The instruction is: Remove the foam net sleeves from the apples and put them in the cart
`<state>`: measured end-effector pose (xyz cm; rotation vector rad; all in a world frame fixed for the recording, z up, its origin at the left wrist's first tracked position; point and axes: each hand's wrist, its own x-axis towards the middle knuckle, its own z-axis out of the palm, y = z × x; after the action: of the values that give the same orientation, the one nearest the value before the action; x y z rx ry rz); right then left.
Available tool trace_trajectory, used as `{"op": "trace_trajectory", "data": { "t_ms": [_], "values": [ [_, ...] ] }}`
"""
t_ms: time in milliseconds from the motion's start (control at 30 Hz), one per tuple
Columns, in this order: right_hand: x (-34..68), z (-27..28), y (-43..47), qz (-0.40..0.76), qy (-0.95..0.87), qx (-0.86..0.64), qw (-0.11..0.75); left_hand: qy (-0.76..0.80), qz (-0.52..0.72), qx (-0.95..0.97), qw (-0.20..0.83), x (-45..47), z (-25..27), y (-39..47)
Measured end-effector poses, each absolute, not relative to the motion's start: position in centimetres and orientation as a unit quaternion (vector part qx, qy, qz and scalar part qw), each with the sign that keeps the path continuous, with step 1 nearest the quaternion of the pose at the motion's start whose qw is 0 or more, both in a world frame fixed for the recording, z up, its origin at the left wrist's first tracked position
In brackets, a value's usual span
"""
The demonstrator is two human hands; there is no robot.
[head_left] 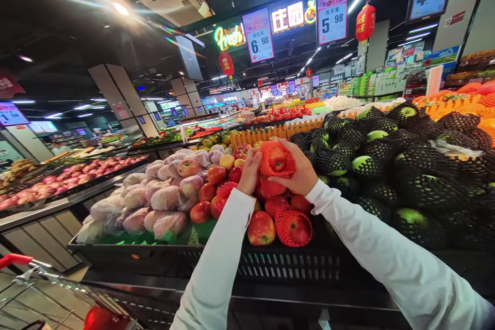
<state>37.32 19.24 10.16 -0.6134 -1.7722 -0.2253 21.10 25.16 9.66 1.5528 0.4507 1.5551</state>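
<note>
Over the middle of the fruit display, my right hand is closed around an apple wrapped in a red foam net. My left hand is at the left side of the same netted apple, fingers bent against it; their tips are partly hidden. Below my hands lie loose red apples and another netted apple. A further red foam net shows just left of my left wrist.
Plastic-wrapped pinkish fruit is piled on the left. Green fruit in black nets is heaped on the right. A black slatted crate edge runs in front. The shopping cart stands at lower left, with something red inside.
</note>
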Motion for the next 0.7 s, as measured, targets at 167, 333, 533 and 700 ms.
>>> {"op": "trace_trajectory", "data": {
  "t_ms": [167, 333, 533, 700],
  "values": [
    [37.2, 9.5, 19.8, 0.036, -0.674, -0.305, 0.672, 0.181, 0.568, 0.668, 0.446, 20.7, 10.3, 24.6],
    [37.1, 8.9, 20.8, 0.210, -0.620, -0.286, 0.700, 0.151, 0.570, 0.722, 0.361, 21.0, 10.6, 24.4],
    [37.1, 8.2, 22.0, 0.217, -0.617, -0.276, 0.704, 0.147, 0.536, 0.775, 0.301, 21.2, 10.2, 24.4],
    [37.2, 7.9, 22.2, 0.207, -0.614, -0.287, 0.706, 0.175, 0.550, 0.775, 0.257, 21.2, 10.7, 24.2]
  ]
}}
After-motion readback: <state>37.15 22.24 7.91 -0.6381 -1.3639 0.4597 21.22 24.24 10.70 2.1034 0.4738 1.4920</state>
